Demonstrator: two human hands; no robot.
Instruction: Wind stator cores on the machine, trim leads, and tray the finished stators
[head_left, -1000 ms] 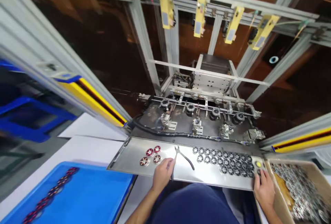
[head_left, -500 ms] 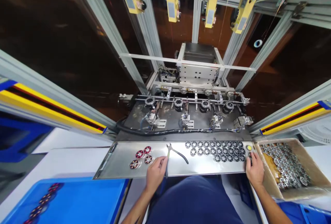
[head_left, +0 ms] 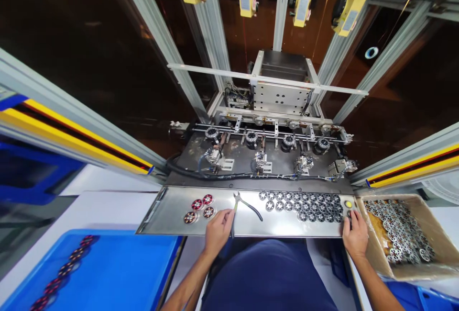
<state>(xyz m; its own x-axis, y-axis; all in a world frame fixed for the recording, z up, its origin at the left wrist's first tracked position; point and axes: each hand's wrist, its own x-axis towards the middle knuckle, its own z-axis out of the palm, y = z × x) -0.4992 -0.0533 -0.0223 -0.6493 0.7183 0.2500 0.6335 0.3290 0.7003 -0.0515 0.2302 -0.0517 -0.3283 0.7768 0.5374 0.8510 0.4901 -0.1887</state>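
Observation:
My left hand [head_left: 218, 228] rests at the front edge of the metal tray [head_left: 165, 215]. Its thumb and fingers are closed on one handle of the cutting pliers [head_left: 249, 204], which lie with jaws pointing away. Left of it are several stator-like rings wound with red wire [head_left: 197, 204]. At the tray's right end, my right hand [head_left: 355, 234] has bent fingers around a small black button [head_left: 349, 214], partly hidden by them. A yellow button [head_left: 348, 204] sits just beyond. Beside this hand stand rows of unwound dark rings [head_left: 311, 205].
Behind the tray is a machine with several round winding heads [head_left: 251, 138]. Yellow light-curtain bars [head_left: 79, 136] flank it. A cardboard box [head_left: 442, 241] of metal rings stands at right. A blue tray [head_left: 118, 272] holding a line of wound rings lies at left.
The camera view has swung and shifted. Both hands keep their places, the left at the pliers and the right at the black button. The rings on the tray look unmoved.

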